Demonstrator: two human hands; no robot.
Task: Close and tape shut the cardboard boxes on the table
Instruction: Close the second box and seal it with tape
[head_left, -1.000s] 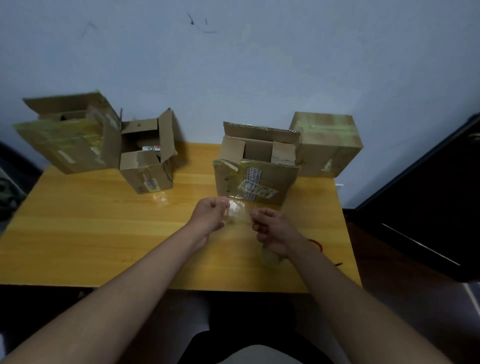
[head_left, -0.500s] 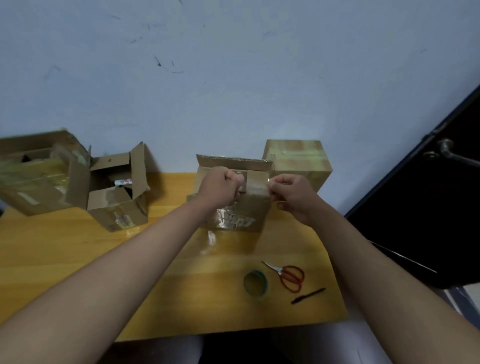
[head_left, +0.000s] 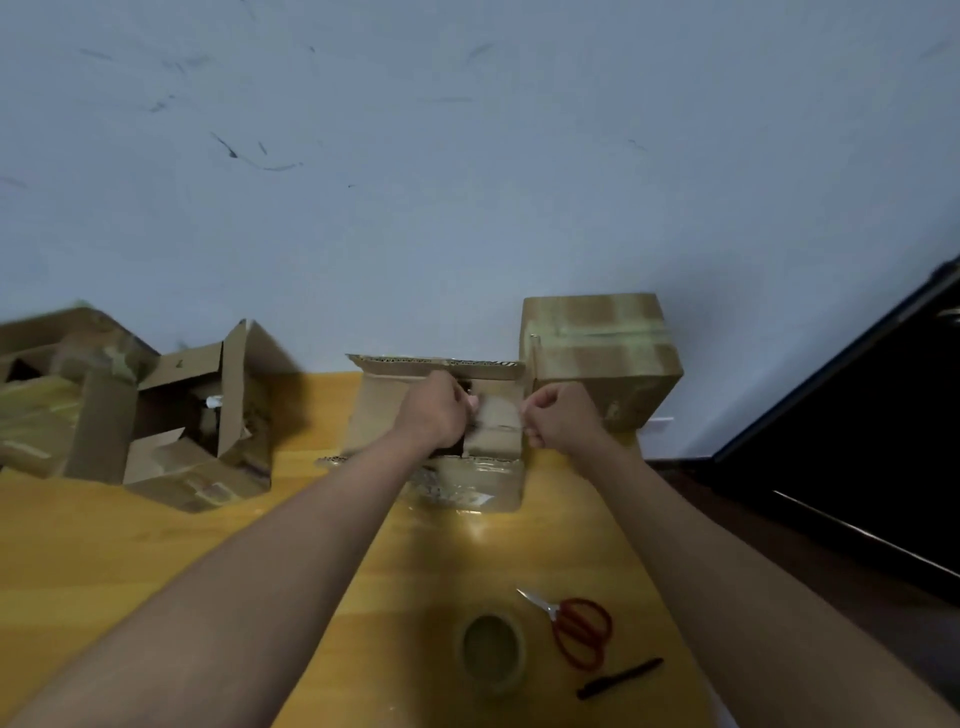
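Note:
The middle cardboard box (head_left: 483, 483) stands open on the wooden table (head_left: 130, 561), its rear flap upright and a short side flap folded inward. Above its opening, my left hand (head_left: 439, 410) and my right hand (head_left: 558, 421) are both curled, each pinching one end of a clear tape strip. The strip stretches over the side flap and barely shows. A closed, taped box (head_left: 597, 353) stands just right of the open one, against the wall. A tape roll (head_left: 491, 649) lies flat near the table's front edge.
Two more open boxes sit to the left: one with raised flaps (head_left: 197, 483) and a larger one (head_left: 31, 415) at the frame's edge. Red scissors (head_left: 579, 629) and a black pen (head_left: 618, 678) lie beside the roll. A dark door (head_left: 857, 441) is at the right.
Both hands rose from the tabletop in front of the middle box to its open top, carrying the clear strip. The view tilted, bringing the roll, scissors and pen into sight.

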